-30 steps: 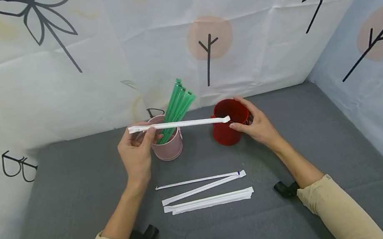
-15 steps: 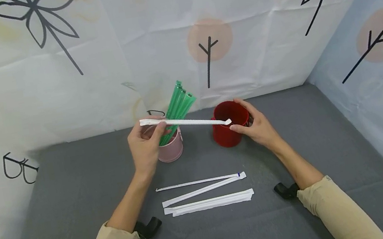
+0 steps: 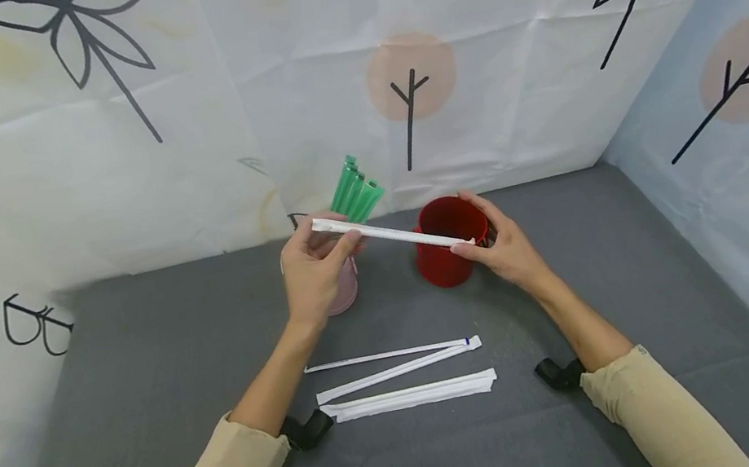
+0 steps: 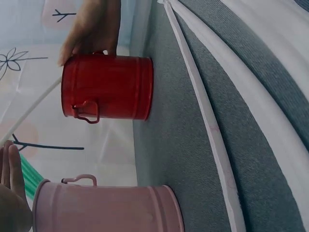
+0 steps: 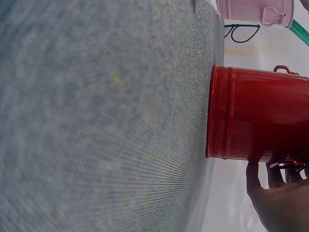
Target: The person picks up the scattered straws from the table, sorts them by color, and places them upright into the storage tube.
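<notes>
The grey tabletop (image 3: 145,371) offers free room on both sides of the hands. The red cup (image 3: 446,242) is gripped by the right hand (image 3: 507,248). A wrapped straw (image 3: 393,234), pinched by the left hand (image 3: 315,276), is angled to the cup's rim; insertion is judged the step in hand, needing the tip lowered inside.

A glossy red metal bucket (image 3: 449,242) and a pale pink metal bucket (image 4: 108,208) are shown on a dark grey felt mat (image 3: 147,387). Translucent green plastic straws (image 3: 354,191) and white paper-wrapped straws (image 3: 409,394) are seen. The white backdrop sheet (image 3: 288,74) is printed with black line flowers and peach discs.
</notes>
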Motion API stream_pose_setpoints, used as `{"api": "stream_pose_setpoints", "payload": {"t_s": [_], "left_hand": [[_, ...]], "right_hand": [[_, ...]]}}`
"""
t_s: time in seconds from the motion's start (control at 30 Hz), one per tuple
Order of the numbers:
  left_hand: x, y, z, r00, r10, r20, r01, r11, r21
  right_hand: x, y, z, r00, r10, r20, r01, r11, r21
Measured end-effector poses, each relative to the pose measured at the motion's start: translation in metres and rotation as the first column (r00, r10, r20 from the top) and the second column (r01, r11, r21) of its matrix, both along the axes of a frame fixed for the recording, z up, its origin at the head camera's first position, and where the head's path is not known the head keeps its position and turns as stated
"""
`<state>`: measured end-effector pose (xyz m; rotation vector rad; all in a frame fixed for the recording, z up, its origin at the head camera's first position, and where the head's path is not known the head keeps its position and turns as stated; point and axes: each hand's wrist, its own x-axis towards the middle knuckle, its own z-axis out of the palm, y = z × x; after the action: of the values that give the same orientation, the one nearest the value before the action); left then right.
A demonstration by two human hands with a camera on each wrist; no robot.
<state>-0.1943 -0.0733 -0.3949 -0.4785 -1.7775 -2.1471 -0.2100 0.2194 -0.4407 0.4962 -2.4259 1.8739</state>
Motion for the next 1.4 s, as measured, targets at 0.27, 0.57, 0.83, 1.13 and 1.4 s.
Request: {"api": "stream_pose_setpoints", "payload": {"t_s": [0.27,0.57,0.83,1.13,1.4], "left_hand": [[-0.004,0.012,0.005,0.996,-0.086,-0.022,0.087,0.994,0.059],[-0.001,0.031,0.006,1.0,0.004,0.029,-0.005,0.999,0.044],[-0.001,0.041,0.001,0.998,0.021,0.064,-0.023,0.999,0.028],[-0.002,0.05,-0.006,0.999,0.002,0.045,-0.001,1.0,-0.01],[-0.004,0.059,-0.009,0.997,0.024,0.068,-0.021,0.999,-0.039]], "right_hand": [[-0.002,0.002,0.001,1.0,-0.009,-0.004,0.008,1.0,-0.016],[0.001,0.002,0.0,1.0,-0.016,-0.014,0.016,1.0,-0.003],[0.0,0.001,0.0,1.0,-0.011,-0.02,0.011,1.0,0.002],[0.0,-0.001,-0.002,0.999,-0.011,-0.032,0.011,1.0,-0.002],[0.004,-0.003,0.004,1.0,-0.012,-0.02,0.012,1.0,0.011]]}}
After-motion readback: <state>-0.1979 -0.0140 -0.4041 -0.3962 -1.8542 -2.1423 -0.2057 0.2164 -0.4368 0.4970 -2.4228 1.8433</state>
